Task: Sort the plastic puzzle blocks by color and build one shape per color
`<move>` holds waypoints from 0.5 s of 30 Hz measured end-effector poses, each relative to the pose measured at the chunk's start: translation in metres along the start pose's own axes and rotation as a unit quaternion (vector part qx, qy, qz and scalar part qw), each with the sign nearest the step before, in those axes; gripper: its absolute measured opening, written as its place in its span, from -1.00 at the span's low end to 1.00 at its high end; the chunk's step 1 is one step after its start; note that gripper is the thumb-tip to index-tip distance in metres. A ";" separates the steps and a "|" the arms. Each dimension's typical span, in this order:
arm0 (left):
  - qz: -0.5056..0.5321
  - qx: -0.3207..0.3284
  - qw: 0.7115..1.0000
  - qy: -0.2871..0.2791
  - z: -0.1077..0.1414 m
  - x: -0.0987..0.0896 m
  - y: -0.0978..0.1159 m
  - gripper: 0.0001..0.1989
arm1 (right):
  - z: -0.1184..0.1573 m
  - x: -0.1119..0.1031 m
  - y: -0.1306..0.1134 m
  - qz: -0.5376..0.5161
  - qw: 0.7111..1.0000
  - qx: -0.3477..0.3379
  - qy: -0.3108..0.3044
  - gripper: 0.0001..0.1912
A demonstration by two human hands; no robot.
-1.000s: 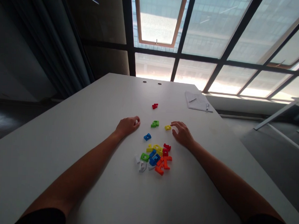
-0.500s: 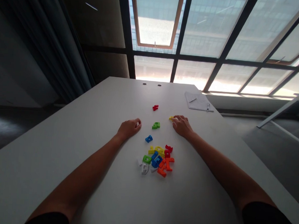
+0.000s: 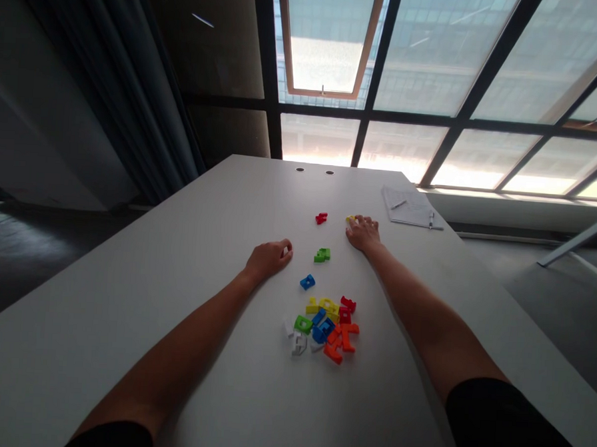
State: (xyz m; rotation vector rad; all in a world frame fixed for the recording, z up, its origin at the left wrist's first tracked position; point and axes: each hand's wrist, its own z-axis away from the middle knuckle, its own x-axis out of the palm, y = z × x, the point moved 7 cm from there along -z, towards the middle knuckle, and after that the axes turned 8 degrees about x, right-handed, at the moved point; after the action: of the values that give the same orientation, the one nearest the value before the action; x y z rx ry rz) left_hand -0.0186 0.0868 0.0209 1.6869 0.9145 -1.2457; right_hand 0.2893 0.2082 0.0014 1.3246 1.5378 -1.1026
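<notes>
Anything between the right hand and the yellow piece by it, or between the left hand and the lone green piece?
Nothing visible blocks the right hand: the yellow piece is at its fingertips, partly hidden. Between left hand and green piece, only bare table; the lone blue piece sits nearer the wearer.

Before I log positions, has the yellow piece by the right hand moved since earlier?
Yes, farther away: the yellow piece was level with the lone green piece, now with the lone red piece.
</notes>
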 end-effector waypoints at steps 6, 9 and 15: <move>0.005 0.011 1.000 0.010 0.001 -0.002 0.002 -0.74 | 0.010 -0.012 0.010 -0.086 0.992 0.047 0.079 -0.37; 0.008 0.011 1.000 0.009 0.001 -0.001 0.001 -0.74 | 0.025 -0.015 0.010 -0.099 0.991 0.044 0.077 -0.49; 0.003 0.011 1.000 0.017 0.000 0.000 -0.001 -0.74 | 0.080 -0.022 -0.008 -0.081 0.995 -0.052 0.020 -0.72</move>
State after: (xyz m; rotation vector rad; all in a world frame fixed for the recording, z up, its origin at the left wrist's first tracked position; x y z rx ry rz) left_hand -0.0196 0.0875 0.0203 1.7321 0.9177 -1.2314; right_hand 0.2869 0.1249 -0.0006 1.1755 1.7329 -1.0842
